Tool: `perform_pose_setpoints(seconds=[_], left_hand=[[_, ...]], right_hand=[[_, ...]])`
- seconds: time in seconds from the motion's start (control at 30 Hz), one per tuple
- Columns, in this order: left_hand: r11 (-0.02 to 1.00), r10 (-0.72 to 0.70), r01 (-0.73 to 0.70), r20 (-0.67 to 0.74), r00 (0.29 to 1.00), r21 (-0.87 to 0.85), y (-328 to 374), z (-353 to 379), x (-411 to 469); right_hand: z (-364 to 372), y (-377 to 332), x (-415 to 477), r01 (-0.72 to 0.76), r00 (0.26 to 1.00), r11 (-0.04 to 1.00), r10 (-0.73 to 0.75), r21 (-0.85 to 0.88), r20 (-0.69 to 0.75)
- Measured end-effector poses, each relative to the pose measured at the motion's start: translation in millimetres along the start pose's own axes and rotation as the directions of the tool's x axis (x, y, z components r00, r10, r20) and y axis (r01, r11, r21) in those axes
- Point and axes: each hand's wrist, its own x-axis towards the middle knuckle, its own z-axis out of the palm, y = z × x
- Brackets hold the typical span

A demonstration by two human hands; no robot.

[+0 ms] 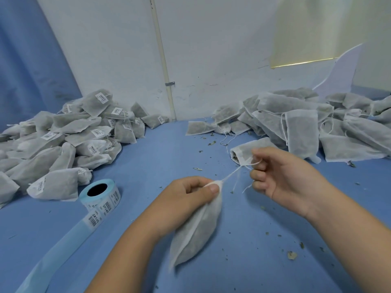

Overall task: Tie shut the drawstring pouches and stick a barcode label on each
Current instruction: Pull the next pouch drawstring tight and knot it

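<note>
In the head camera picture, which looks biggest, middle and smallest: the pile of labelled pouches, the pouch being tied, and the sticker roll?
1. Pile of labelled pouches
2. Pouch being tied, though it is nearer the camera
3. Sticker roll, not counting its loose strip

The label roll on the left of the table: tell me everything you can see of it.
The label roll lies on the blue table, just in front of the heap of labelled pouches. It has a pale blue liner wound on a dark hollow core, with white barcode stickers on its outer wrap. A long strip of liner trails from it toward the near left edge, with stickers only near the roll. Neither of the hands touches it.
</note>
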Motion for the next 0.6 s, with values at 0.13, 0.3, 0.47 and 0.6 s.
perform_pose_setpoints(seconds=[0.13,0.3,0.47,0.6], left_hand=[[0.995,-0.061,0.049,0.145,0.988,0.085,-1.0,0.2,-1.2],[0.991,-0.113,0.091,0.245,0.963,0.096,-3.5,1.3,-1.0],[0.983,-0.119,0.128,-0.076,0.99,0.132,-3.7,10.2,3.4],[0.99,-0.077,0.113,-0.341,0.937,0.088,1.3,17.4,6.9]], right_hand=[[-3.0,2.6,3.0,0.082,0.99,0.994,-0.073,0.066,-0.122],[-0.4,6.5,0.6,0.192,0.977,0.979,-0.185,0.06,-0.11],[14.9,13.4,-9.2,0.388,0.904,0.859,-0.426,-0.333,-0.045],[29.8,32.2,-13.5,0.531,0.815,0.582,-0.55,-0.616,0.183]])
